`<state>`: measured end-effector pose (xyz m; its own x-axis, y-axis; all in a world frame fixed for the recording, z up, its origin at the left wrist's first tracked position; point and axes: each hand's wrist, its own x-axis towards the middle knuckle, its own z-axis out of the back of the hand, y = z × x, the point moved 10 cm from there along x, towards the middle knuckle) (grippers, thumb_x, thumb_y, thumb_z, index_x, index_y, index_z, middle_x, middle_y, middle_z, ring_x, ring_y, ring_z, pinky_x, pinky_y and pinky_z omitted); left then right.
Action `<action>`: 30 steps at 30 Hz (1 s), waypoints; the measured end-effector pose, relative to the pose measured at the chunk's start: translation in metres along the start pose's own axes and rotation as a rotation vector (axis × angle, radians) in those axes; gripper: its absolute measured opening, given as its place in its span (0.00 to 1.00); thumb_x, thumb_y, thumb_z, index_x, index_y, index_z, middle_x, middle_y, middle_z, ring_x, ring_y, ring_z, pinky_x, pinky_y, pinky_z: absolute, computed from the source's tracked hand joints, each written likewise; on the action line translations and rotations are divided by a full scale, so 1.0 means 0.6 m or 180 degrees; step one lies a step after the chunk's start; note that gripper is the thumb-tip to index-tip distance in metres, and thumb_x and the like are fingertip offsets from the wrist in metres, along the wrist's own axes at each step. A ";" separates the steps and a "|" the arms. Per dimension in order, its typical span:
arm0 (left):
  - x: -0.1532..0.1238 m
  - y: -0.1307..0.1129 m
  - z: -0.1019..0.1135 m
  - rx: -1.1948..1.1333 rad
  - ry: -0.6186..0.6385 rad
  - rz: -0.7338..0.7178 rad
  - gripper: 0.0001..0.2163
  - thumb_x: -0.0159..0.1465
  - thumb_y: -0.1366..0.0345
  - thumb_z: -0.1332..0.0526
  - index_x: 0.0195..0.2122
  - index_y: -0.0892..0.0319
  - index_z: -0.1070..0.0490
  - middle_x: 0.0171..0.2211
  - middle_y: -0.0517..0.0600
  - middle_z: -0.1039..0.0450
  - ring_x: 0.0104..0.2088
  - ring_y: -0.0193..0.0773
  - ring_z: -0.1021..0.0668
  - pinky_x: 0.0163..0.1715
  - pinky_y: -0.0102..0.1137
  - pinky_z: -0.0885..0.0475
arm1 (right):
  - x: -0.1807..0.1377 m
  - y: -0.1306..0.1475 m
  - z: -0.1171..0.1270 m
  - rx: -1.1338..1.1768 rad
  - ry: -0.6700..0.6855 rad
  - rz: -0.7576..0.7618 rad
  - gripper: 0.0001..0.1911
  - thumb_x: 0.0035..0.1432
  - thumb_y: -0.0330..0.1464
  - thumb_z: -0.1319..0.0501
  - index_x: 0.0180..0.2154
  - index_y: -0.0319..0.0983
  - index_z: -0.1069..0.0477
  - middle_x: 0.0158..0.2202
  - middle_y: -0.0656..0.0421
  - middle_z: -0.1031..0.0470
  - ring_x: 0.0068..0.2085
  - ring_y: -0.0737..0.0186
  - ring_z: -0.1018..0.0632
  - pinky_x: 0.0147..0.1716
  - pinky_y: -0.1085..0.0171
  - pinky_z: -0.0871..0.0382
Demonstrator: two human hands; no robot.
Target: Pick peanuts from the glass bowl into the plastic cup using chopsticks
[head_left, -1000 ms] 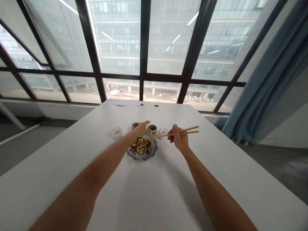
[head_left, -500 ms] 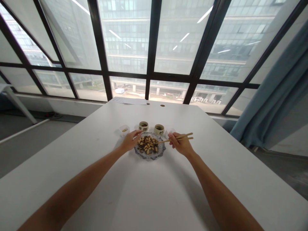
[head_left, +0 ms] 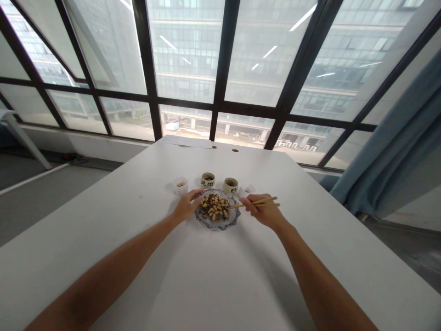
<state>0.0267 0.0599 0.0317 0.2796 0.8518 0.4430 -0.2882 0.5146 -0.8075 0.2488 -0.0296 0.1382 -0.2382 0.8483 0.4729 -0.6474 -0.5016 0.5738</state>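
Observation:
A glass dish [head_left: 231,221] full of mixed nuts and beans sits in the middle of the white table [head_left: 213,280]. My left hand [head_left: 186,206] rests against the dish's left rim, fingers curled on the edge. My right hand [head_left: 263,210] is closed on a pair of wooden chopsticks [head_left: 255,203], whose tips reach over the dish's right side. Two small ceramic cups [head_left: 207,179] [head_left: 230,185] stand just behind the dish.
A small white cup [head_left: 180,185] stands to the left of the ceramic cups and another [head_left: 248,189] to the right. Paper sheets [head_left: 188,141] lie at the table's far edge. Large windows are behind, and a blue curtain [head_left: 396,138] hangs at right.
My left hand drew back from over the ceramic cups to the dish's left rim. My right hand lowered the chopsticks, tips now over the dish.

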 end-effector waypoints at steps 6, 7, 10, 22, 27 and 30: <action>-0.002 -0.002 -0.002 0.0063 -0.0009 -0.0058 0.19 0.65 0.57 0.45 0.52 0.59 0.29 0.55 0.56 0.27 0.55 0.45 0.25 0.57 0.42 0.30 | -0.003 0.032 -0.022 -0.0426 0.0267 0.0277 0.29 0.65 0.50 0.49 0.17 0.42 0.38 0.14 0.62 0.36 0.18 0.68 0.38 0.20 0.67 0.45; -0.002 -0.002 -0.002 0.0078 0.0001 -0.0061 0.19 0.65 0.57 0.45 0.52 0.59 0.29 0.55 0.56 0.27 0.56 0.45 0.25 0.57 0.41 0.30 | -0.003 0.034 -0.023 -0.0476 0.0284 0.0315 0.29 0.66 0.49 0.50 0.17 0.42 0.39 0.15 0.62 0.37 0.18 0.68 0.38 0.20 0.66 0.45; -0.003 -0.003 -0.003 0.0089 0.0003 -0.0066 0.19 0.65 0.57 0.45 0.52 0.60 0.29 0.56 0.56 0.27 0.55 0.45 0.25 0.56 0.41 0.30 | -0.004 0.041 -0.019 -0.0637 0.0224 0.0384 0.29 0.66 0.49 0.51 0.18 0.42 0.39 0.15 0.61 0.35 0.18 0.67 0.36 0.20 0.66 0.45; -0.003 -0.003 -0.004 -0.0033 -0.0011 -0.0072 0.19 0.64 0.56 0.45 0.51 0.60 0.28 0.56 0.57 0.27 0.55 0.47 0.25 0.53 0.43 0.28 | -0.006 0.009 -0.002 -0.0316 0.0117 -0.0194 0.28 0.66 0.50 0.51 0.22 0.39 0.33 0.16 0.58 0.29 0.16 0.66 0.30 0.17 0.68 0.40; -0.003 -0.004 -0.004 -0.0096 -0.0004 -0.0034 0.18 0.64 0.56 0.44 0.51 0.58 0.28 0.56 0.57 0.27 0.55 0.48 0.25 0.52 0.44 0.27 | -0.009 -0.009 -0.012 -0.0101 0.0215 -0.0433 0.28 0.65 0.51 0.51 0.24 0.39 0.31 0.17 0.58 0.28 0.16 0.66 0.29 0.15 0.68 0.39; -0.003 -0.006 -0.004 -0.0102 -0.0008 -0.0021 0.18 0.64 0.56 0.44 0.50 0.59 0.28 0.56 0.57 0.27 0.55 0.48 0.25 0.51 0.43 0.27 | -0.010 -0.015 -0.019 -0.0037 0.0225 -0.0512 0.27 0.65 0.51 0.51 0.24 0.39 0.31 0.17 0.58 0.28 0.16 0.66 0.29 0.15 0.68 0.38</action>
<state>0.0292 0.0562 0.0325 0.2792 0.8487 0.4492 -0.2570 0.5168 -0.8166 0.2477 -0.0279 0.1223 -0.1809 0.9275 0.3272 -0.6894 -0.3568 0.6304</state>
